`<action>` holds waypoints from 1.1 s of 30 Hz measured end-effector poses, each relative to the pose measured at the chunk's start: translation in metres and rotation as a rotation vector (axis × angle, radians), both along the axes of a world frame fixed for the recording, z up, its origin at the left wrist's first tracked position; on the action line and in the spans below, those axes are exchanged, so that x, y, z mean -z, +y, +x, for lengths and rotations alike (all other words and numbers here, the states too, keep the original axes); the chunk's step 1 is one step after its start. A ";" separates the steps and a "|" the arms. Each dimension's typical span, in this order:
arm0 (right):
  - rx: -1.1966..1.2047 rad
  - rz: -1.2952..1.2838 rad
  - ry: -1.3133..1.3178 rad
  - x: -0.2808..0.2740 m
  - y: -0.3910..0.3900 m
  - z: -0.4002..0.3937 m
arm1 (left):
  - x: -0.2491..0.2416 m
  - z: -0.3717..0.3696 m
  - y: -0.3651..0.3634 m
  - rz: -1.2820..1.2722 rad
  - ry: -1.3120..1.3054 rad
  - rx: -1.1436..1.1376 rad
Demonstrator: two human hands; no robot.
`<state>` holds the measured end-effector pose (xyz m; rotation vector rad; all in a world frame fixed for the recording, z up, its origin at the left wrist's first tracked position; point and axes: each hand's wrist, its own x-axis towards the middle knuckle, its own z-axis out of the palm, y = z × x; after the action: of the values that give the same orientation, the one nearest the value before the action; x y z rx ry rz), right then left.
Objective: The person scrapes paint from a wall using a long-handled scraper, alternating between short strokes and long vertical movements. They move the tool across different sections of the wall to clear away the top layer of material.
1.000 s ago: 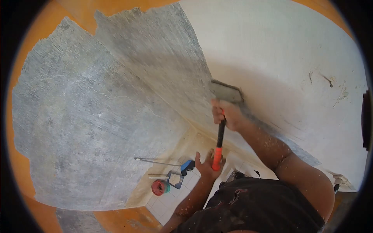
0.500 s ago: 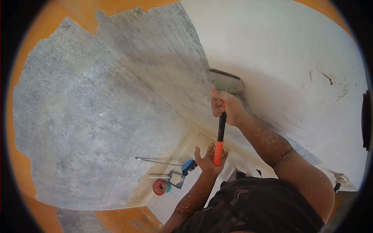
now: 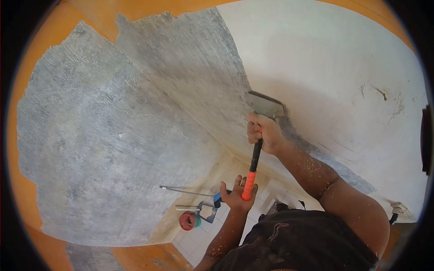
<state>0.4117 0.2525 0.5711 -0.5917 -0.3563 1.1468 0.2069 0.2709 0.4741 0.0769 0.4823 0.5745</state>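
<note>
A long-handled scraper [image 3: 266,106] lies with its wide metal blade against the wall, where grey bare surface meets the white coating [image 3: 334,58]. My right hand [image 3: 266,133] is wrapped round the handle just below the blade. Lower down, the orange end of the handle rests against the palm of my left hand [image 3: 238,196], whose fingers are spread rather than wrapped round it. Dust and small flakes cling to both forearms.
Down on the tiled floor [image 3: 199,241] are a red and green container [image 3: 189,221], a dustpan [image 3: 207,213] and a blue brush [image 3: 218,199] with a long handle. A wall fitting [image 3: 398,208] sits at lower right.
The scraper and both hands have moved down in view. My left hand and the handle's orange end have also shifted slightly left, and the hand now covers part of the blue brush.
</note>
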 end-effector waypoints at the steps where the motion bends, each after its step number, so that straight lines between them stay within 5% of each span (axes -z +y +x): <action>1: -0.002 0.024 0.017 0.009 -0.002 -0.006 | 0.007 -0.008 -0.003 -0.001 -0.002 -0.002; 6: -0.009 -0.209 0.067 0.015 -0.015 -0.028 | 0.035 -0.017 -0.018 -0.124 0.255 0.023; 11: 0.010 0.003 0.018 -0.021 -0.001 0.002 | -0.013 0.014 0.007 -0.024 0.117 -0.005; 15: 0.066 -0.005 0.057 0.005 -0.007 -0.018 | 0.011 -0.011 -0.001 -0.060 0.042 -0.013; 18: 0.026 -0.158 0.024 0.025 -0.012 -0.030 | 0.034 -0.020 -0.018 -0.163 0.265 0.011; 21: 0.112 -0.117 0.031 0.003 -0.015 -0.007 | 0.021 -0.004 0.001 -0.064 0.023 0.129; 24: 0.027 -0.089 0.060 -0.001 -0.015 -0.001 | -0.001 0.006 -0.001 -0.027 0.246 0.113; 33: 0.028 -0.117 0.039 0.007 -0.023 -0.009 | 0.021 -0.002 0.002 -0.043 0.153 0.079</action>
<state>0.4024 0.2291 0.5637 -0.6741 -0.2481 1.1562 0.2049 0.2725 0.4528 0.0991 0.6370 0.4825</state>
